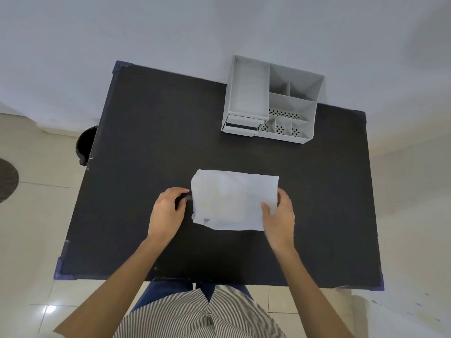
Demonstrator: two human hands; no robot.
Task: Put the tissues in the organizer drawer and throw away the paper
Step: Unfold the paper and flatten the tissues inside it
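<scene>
The desk [151,132] has a flat black top with blue corner pieces, and stands against a pale wall. At its far right edge sits a grey plastic organizer [273,101], with an open tray on its left side, a small drawer [241,126] under that tray, and several divided compartments on its right. Nearer the front, around the middle, lies a white sheet of paper [231,198], well apart from the organizer.

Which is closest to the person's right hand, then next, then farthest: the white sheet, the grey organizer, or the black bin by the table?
From the right hand, in the head view:
1. The white sheet: pinched at its right edge by that hand.
2. The grey organizer: farther back on the table, against the wall.
3. The black bin: off the table's left side, on the floor.
</scene>
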